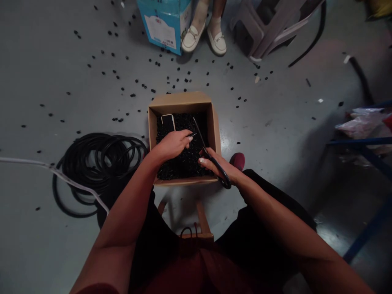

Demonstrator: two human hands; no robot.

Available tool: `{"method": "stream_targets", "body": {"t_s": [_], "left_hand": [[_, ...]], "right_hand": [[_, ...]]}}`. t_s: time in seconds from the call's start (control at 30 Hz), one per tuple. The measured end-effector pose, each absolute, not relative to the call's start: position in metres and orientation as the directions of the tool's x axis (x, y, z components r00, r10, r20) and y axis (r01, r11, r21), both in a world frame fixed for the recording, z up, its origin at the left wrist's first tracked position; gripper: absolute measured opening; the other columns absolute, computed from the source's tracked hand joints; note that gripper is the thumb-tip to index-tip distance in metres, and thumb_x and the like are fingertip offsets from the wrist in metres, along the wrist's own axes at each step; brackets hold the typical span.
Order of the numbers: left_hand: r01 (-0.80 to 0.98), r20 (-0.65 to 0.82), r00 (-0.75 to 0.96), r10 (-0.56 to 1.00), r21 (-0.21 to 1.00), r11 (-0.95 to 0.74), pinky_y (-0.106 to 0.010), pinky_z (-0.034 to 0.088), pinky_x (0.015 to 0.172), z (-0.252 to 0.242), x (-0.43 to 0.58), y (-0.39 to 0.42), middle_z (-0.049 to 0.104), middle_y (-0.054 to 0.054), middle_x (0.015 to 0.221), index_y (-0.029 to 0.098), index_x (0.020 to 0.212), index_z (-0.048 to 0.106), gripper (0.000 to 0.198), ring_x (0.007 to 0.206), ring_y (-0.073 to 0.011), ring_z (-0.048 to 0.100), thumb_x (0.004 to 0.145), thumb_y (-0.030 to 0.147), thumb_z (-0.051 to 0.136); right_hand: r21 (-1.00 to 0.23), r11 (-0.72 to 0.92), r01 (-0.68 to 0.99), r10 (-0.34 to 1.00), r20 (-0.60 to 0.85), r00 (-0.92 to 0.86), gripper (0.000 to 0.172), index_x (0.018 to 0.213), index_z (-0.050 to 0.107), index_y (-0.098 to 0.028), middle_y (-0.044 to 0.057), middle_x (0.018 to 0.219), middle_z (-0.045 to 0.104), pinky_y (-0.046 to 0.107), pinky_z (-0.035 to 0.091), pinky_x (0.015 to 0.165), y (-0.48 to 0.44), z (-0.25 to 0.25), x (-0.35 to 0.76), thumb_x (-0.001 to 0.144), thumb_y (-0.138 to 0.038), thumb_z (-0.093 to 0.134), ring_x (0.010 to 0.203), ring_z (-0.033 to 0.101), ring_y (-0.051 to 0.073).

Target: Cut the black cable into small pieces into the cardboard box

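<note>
An open cardboard box (pixel 180 99) stands before me, filled with small black pieces (pixel 180 167). Over it, my left hand (pixel 177 143) is closed in a pinch on a small black strip (pixel 192 134) with a row of pale marks. My right hand (pixel 216 161) grips a pair of scissors (pixel 199 132) at the box's right side; the blades point up and left, and the black handle reaches past the box's near right corner. A dark, phone-like slab with a pale gold edge (pixel 167 121) lies on the pieces, just beyond my left hand.
Coiled black tubing (pixel 88 163) lies on the floor at left, with a white cable (pixel 70 175) crossing it. Small black pieces are scattered over the floor. Beyond are a blue carton (pixel 162 30), another person's white shoes (pixel 191 37) and a grey plastic stool (pixel 266 36). A blue metal frame (pixel 361 142) stands right.
</note>
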State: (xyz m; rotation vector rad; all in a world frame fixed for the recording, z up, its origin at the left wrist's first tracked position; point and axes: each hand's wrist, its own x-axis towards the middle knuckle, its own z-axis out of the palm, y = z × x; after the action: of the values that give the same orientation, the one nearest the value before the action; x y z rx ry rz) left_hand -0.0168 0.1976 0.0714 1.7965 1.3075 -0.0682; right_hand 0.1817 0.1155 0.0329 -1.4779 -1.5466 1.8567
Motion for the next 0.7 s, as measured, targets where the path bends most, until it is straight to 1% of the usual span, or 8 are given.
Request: {"method": "stream_targets", "body": {"t_s": [0.2, 0.33, 0.47, 0.53, 0.6, 0.7], "left_hand": [[0.785, -0.486, 0.432, 0.759, 0.617, -0.052, -0.026, 0.048, 0.073, 0.0699, -0.0173, 0.1973, 0.068, -0.004, 0.082, 0.014, 0.105, 0.063, 0.032, 0.074, -0.0144, 0.061, 0.093, 0.027, 0.037], [0.777, -0.47, 0.475, 0.744, 0.62, -0.104, -0.026, 0.048, 0.074, 0.0696, -0.0182, 0.1972, 0.068, -0.004, 0.082, 0.014, 0.104, 0.064, 0.032, 0.075, -0.0148, 0.062, 0.092, 0.026, 0.036], [0.762, -0.456, 0.528, 0.717, 0.627, -0.163, -0.026, 0.048, 0.074, 0.0685, -0.0177, 0.1968, 0.068, -0.005, 0.081, 0.013, 0.103, 0.064, 0.032, 0.073, -0.0146, 0.062, 0.092, 0.025, 0.036], [0.768, -0.468, 0.532, 0.706, 0.617, -0.17, -0.026, 0.049, 0.074, 0.0681, -0.0165, 0.1967, 0.068, -0.005, 0.081, 0.013, 0.102, 0.064, 0.032, 0.072, -0.0146, 0.062, 0.093, 0.024, 0.036], [0.786, -0.485, 0.517, 0.705, 0.595, -0.167, -0.028, 0.049, 0.078, 0.0685, -0.0151, 0.197, 0.069, -0.006, 0.083, 0.012, 0.102, 0.064, 0.033, 0.077, -0.0157, 0.063, 0.093, 0.023, 0.035], [0.812, -0.505, 0.499, 0.705, 0.557, -0.176, -0.03, 0.049, 0.083, 0.0694, -0.0134, 0.1974, 0.069, -0.008, 0.087, 0.011, 0.101, 0.065, 0.033, 0.085, -0.0182, 0.065, 0.094, 0.023, 0.035]], "right_hand": [[-0.852, -0.352, 0.388, 0.743, -0.506, -0.438, 0.052, 0.121, 0.046, -0.019, 0.011, 0.112, 0.058, 0.044, 0.046, 0.091, 0.1173, 0.0376, 0.1833, 0.088, -0.059, 0.052, 0.105, 0.056, 0.026], [-0.852, -0.342, 0.396, 0.736, -0.505, -0.451, 0.051, 0.119, 0.046, -0.019, 0.011, 0.108, 0.058, 0.041, 0.046, 0.088, 0.1172, 0.0383, 0.1835, 0.088, -0.06, 0.051, 0.101, 0.057, 0.024], [-0.853, -0.329, 0.405, 0.737, -0.5, -0.454, 0.048, 0.116, 0.045, -0.018, 0.009, 0.104, 0.057, 0.037, 0.046, 0.083, 0.1174, 0.0379, 0.1835, 0.089, -0.056, 0.052, 0.096, 0.057, 0.022], [-0.858, -0.313, 0.406, 0.754, -0.485, -0.443, 0.043, 0.113, 0.046, -0.018, 0.007, 0.098, 0.058, 0.035, 0.045, 0.078, 0.1176, 0.0364, 0.1824, 0.09, -0.054, 0.05, 0.089, 0.056, 0.02], [-0.855, -0.305, 0.42, 0.778, -0.478, -0.408, 0.036, 0.105, 0.047, -0.019, 0.004, 0.087, 0.056, 0.032, 0.044, 0.072, 0.1174, 0.0344, 0.1804, 0.091, -0.052, 0.047, 0.08, 0.054, 0.017], [-0.842, -0.327, 0.428, 0.788, -0.493, -0.368, 0.029, 0.095, 0.046, -0.02, -0.001, 0.072, 0.05, 0.028, 0.04, 0.062, 0.1151, 0.0306, 0.176, 0.092, -0.049, 0.043, 0.065, 0.048, 0.014]]}}
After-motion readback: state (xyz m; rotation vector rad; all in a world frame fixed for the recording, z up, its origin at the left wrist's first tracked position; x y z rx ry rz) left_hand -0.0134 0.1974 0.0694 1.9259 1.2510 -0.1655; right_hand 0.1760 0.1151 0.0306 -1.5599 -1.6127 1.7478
